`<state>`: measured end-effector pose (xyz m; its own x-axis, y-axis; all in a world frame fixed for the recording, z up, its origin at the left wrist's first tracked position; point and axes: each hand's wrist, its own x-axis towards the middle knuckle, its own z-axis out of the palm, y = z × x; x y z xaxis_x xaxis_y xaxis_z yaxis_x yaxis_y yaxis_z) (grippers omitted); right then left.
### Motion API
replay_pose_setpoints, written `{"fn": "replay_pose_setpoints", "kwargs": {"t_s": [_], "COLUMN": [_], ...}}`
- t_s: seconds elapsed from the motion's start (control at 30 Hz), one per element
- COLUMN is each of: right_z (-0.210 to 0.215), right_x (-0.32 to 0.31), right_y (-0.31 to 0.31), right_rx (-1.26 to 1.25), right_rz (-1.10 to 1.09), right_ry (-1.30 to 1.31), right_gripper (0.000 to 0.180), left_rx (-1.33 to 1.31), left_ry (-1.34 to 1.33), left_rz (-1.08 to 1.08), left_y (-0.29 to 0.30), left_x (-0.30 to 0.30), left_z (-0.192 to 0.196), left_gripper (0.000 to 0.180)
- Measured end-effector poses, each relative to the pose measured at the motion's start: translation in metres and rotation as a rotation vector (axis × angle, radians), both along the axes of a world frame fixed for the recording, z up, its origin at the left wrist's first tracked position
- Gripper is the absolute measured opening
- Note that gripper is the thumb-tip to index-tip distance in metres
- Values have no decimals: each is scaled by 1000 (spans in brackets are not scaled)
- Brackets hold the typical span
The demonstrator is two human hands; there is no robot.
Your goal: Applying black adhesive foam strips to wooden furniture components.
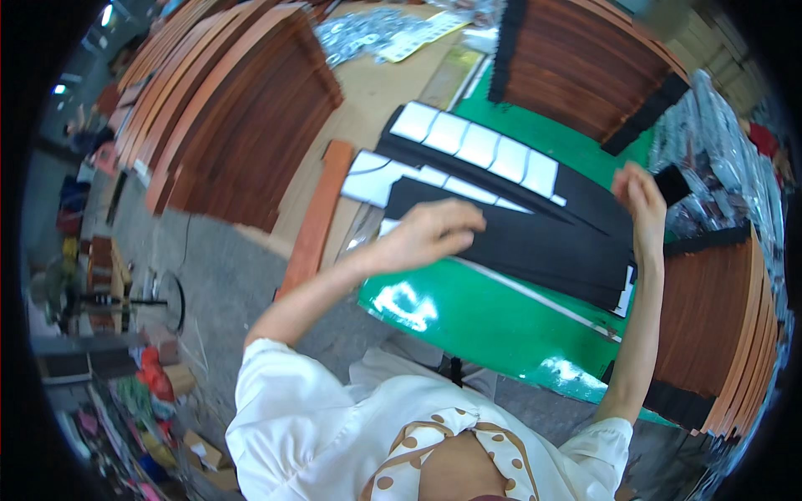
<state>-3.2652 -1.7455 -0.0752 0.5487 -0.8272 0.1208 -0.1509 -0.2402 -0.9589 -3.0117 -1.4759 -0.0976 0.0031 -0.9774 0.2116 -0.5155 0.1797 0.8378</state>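
My left hand (436,231) is over the black sheets (526,246) on the green table, fingers loosely stretched and nothing visible in them. Whether it touches the sheets I cannot tell. My right hand (641,194) is raised by the right end of the sheets with its fingers curled closed. A small dark square piece (673,185) shows right beside this hand; whether the fingers hold it is unclear. Farther back lies another black sheet with white rectangular panels (476,144). White edges show from under the near sheets.
Stacks of reddish-brown wooden panels stand at the left (259,117), far right (585,67) and near right (702,317). An orange-brown wooden strip (322,217) lies left of the sheets. Plastic-wrapped metal parts (702,142) are at the right. The green tabletop (468,313) is glossy.
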Motion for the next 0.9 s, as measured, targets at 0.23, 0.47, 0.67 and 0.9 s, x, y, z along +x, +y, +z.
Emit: {"fn": "replay_pose_setpoints", "kwargs": {"t_s": [0.23,0.47,0.67,0.9], "right_z": [-29,-55,-60,-42], "right_x": [-60,-77,-65,-32], "right_y": [163,245,285,309], "right_rx": [23,-13,12,-760], "right_rz": [369,347,397,15], "right_ry": [406,352,297,125], "right_gripper": [21,24,23,42], "left_rx": [63,367,-136,-316], "left_ry": [-783,-610,-624,-776], "left_rz": [869,1059,1067,556], "left_y": [168,201,216,205], "left_x": [13,57,48,-38], "left_z": [-68,-116,-107,-53], "left_gripper": [45,65,66,56]}}
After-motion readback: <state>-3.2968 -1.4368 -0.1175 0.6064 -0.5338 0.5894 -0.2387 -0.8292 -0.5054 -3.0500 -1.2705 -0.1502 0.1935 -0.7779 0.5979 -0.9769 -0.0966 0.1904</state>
